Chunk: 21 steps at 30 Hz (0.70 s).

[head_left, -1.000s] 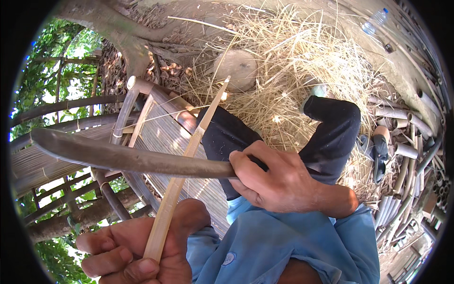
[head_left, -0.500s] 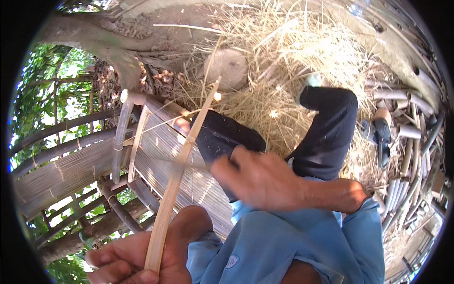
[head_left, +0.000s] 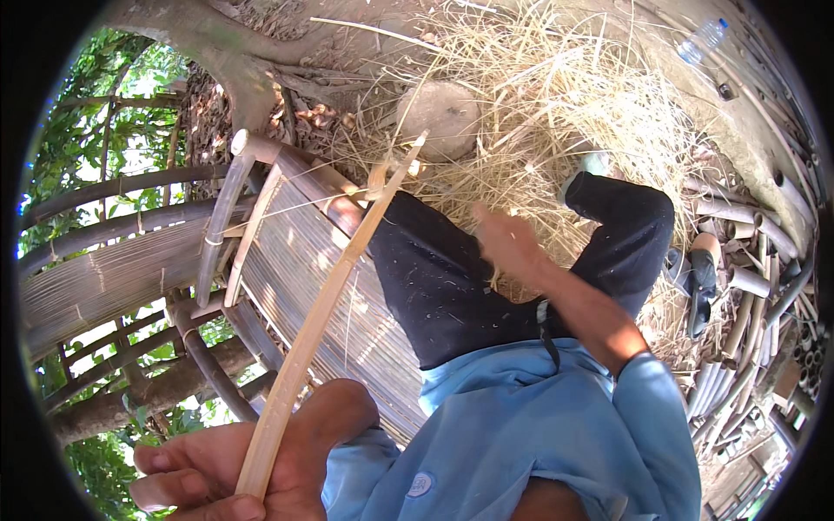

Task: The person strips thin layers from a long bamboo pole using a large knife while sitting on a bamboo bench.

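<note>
A long pale bamboo strip (head_left: pixel 327 304) slants up and away from my left hand (head_left: pixel 300 464), which grips its near end between thumb and fingers. The strip narrows toward its far tip, where a thin shaving curls (head_left: pixel 377 180) beside it. My right hand (head_left: pixel 514 247) is closed and blurred, over the gap between my knees and apart from the strip. A thin grey knife blade showed from this hand half a second ago; at this moment the blade cannot be made out.
A slatted bamboo bench (head_left: pixel 300 260) lies under and left of my legs. Beyond my knees are a round wooden stump (head_left: pixel 439 120) and heaped straw-like shavings (head_left: pixel 565 104). Cut bamboo pieces (head_left: pixel 747 282) pile up at right, near dark sandals (head_left: pixel 702 286). A plastic bottle (head_left: pixel 702 42) lies far right.
My right hand has swung away from the strip, rightward and farther from me. My left hand still holds the strip, slightly lower and more to the left. The view has shifted a little.
</note>
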Tool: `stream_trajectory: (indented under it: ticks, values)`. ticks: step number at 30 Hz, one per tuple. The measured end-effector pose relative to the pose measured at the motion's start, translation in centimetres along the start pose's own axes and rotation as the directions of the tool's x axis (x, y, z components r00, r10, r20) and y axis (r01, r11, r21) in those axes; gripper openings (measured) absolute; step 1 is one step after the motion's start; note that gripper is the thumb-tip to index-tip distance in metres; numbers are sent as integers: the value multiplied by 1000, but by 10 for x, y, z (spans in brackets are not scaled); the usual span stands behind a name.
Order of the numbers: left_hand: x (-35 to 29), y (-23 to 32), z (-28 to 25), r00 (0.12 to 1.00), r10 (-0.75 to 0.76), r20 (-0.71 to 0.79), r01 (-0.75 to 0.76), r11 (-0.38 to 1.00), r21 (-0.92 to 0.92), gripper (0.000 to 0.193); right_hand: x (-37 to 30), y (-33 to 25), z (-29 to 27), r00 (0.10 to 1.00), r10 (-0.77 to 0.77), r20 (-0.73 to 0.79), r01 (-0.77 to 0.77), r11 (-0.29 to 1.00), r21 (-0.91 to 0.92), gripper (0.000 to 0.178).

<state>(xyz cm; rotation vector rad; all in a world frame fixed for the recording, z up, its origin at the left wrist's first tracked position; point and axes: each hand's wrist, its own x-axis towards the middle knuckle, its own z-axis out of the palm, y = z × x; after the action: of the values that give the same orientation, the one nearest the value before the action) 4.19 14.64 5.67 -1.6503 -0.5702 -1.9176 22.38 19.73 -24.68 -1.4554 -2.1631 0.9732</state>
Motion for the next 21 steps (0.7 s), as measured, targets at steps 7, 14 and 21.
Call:
stream_trajectory:
  ticks: [7, 14, 21]
  values:
    - [3, -11, -4, 1000, -10, -2, 9, 961, -275, 46, -11, -53, -42, 967, -184, -175, 181, 983, -36, 16]
    - [-5, -8, -8, 998, -27, -63, 20, 994, -108, 45, -53, -155, -89, 759, -605, -242, 598, 794, -107, 19]
    - [2, -10, -14, 999, 41, -32, -43, 997, -58, 45, -6, -113, -48, 879, -422, -220, 434, 901, 8, 9]
